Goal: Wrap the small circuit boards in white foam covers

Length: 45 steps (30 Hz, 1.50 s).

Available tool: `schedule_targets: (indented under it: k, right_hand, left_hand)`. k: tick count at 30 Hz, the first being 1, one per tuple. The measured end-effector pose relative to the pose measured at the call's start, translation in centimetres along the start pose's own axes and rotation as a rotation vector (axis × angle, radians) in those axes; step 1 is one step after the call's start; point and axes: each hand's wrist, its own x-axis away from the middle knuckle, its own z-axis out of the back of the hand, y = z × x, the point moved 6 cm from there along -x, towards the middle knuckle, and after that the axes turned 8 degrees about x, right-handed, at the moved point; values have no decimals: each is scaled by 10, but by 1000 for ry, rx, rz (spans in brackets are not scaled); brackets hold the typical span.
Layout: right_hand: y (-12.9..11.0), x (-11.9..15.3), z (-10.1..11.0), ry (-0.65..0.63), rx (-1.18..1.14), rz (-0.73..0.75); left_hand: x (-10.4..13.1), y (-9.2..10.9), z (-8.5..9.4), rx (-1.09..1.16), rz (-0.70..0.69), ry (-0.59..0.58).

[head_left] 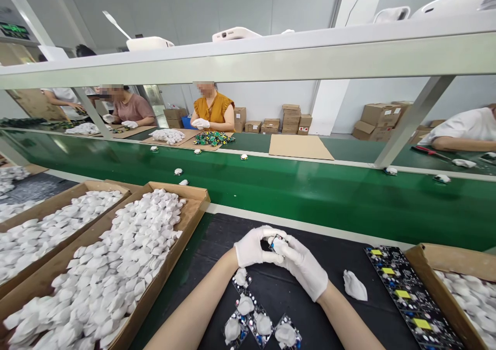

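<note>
My left hand (253, 247), in a white glove, grips the left side of a small circuit board (277, 243) above the black mat. From the right, my right hand (304, 264), also gloved, closes its fingers over the same board, with something white under them. Most of the board is hidden by the fingers. Below my hands lie several small circuit boards (263, 324), each topped with a white pouch. One loose white pouch (354, 286) rests on the mat to the right of my right wrist.
Cardboard trays (199, 200) of white pouches stand left; another tray (422, 259) is at far right beside a panel of joined boards (403, 294). Beyond runs a green conveyor (302, 184) carrying small pieces. A white shelf (248, 63) spans overhead. Several people sit across.
</note>
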Motion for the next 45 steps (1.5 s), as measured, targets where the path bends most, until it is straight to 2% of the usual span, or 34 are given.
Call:
schedule_targets:
  k: [14, 18, 23, 26, 31, 36, 39, 42, 45]
  right_hand:
    - [7, -4, 5, 29, 41, 2]
    - [6, -6, 7, 37, 230, 70]
    - [-1, -6, 12, 110, 448, 149]
    - [-4, -5, 11, 147, 439, 164]
    - [5, -5, 8, 116, 242, 85]
    - [1, -6, 9, 111, 441, 141]
    - [-2, -5, 10, 158, 546, 167]
    - [-1, -5, 10, 166, 546, 145]
    - [-1, -4, 6, 118, 481, 140]
  left_hand:
    - [-1, -2, -1, -58, 51, 21]
    - [-2, -2, -3, -91, 20, -7]
    - [-2, -5, -4, -90, 6, -27]
    - [-2, -8, -4, -106, 28, -22]
    - [-2, -5, -3, -87, 4, -11]
    - [-2, -3, -5, -103, 3, -71]
    - [-1, -5, -5, -112, 13, -102]
    - [-1, -6, -4, -99, 16, -97]
    - [-1, -6, -3, -83, 20, -61]
